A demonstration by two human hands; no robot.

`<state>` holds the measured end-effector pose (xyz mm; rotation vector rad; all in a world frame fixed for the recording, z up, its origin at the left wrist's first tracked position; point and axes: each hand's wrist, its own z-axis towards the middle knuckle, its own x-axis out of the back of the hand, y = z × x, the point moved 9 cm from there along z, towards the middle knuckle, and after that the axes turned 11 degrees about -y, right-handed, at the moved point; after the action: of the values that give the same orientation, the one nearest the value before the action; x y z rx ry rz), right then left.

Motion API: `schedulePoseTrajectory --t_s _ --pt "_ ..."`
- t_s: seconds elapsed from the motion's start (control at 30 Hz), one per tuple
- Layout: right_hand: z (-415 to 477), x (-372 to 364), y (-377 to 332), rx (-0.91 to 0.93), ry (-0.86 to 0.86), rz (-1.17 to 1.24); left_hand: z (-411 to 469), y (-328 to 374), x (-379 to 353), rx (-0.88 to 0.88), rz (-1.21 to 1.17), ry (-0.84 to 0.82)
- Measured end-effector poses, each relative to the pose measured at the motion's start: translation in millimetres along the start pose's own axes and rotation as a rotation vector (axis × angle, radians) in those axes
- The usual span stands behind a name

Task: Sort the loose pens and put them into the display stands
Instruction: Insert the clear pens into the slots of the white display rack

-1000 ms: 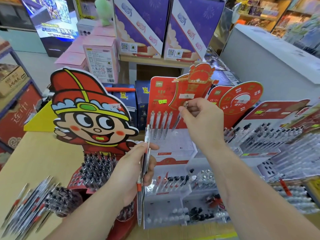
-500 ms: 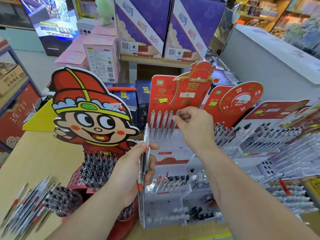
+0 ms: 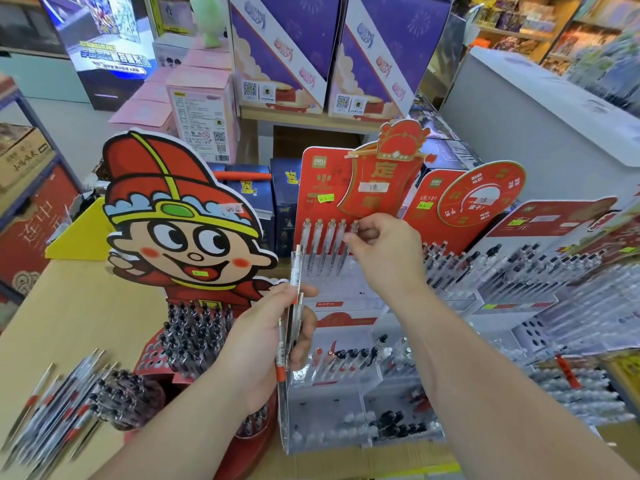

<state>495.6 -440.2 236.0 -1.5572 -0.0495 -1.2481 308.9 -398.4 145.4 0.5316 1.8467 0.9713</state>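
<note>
Four clear pens (image 3: 320,245) stand in the back row of the see-through display stand (image 3: 329,408) around the middle of the worktop (image 3: 69,313). The right hand (image 3: 384,252) is pinching the clicker end of a fifth pen (image 3: 343,259) right beside them, thumb and fingertips pressed onto it. Can't tell if its tip is seated in a hole. The left hand (image 3: 266,344) is curled round a small bundle of spare pens (image 3: 296,268), held upright in front of the stand, and a messy heap of loose pens (image 3: 52,407) sits at the near left corner. My guess on handling: light, stiff plastic sticks with slick barrels, so a bundle will want to slide apart. Best taken one at a time, up near the clicker or by the red grip band (image 3: 281,374), so the tip can be steered into a hole. Readable stuff: a deli logo (image 3: 320,161) on the red backing card (image 3: 310,211), a big 定 (image 3: 375,171) on the scroll cutout (image 3: 367,206), and 连中 (image 3: 427,199) on the card next door. The yellow price stickers (image 3: 325,198) are too small to read.
</note>
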Motion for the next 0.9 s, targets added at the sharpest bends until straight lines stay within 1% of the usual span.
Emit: schedulePoseTrajectory --t_s 0.1,0.17,0.2,0.3,0.37,0.47,0.63,0.8,0.9 --pt "-13.2 6.5 -2.5 -0.016 0.028 0.012 -0.4 2.3 -2.5 -0.013 0.052 -0.029" --pt "-27.9 9.2 -6.3 -0.012 0.024 0.115 -0.9 5.3 -3.4 -0.030 0.096 -0.043" --pt "-34.8 5.6 -8.5 -0.018 -0.030 0.186 -0.8 6.6 -3.3 -0.041 0.114 -0.045" --pt "-53.6 -18.9 -17.6 -0.072 -0.291 0.405 1.2 11.4 -6.5 -0.079 0.183 -0.056" --pt "-59.9 -26.1 -17.9 -0.096 -0.345 0.519 3.0 15.1 -12.3 -0.109 0.244 -0.061" --pt "-61.2 -24.2 -13.8 -0.111 -0.350 0.582 4.1 17.7 -17.6 -0.130 0.287 -0.050" --pt "-60.3 -16.7 -3.9 -0.153 -0.364 0.693 5.6 13.8 -25.1 -0.071 0.282 -0.059" --pt "-60.1 -7.1 2.7 -0.173 -0.303 0.717 8.9 11.1 -32.6 -0.040 0.346 -0.056" --pt "-52.0 11.0 5.2 -0.148 -0.223 0.719 9.9 6.1 -24.7 0.019 0.293 0.028"
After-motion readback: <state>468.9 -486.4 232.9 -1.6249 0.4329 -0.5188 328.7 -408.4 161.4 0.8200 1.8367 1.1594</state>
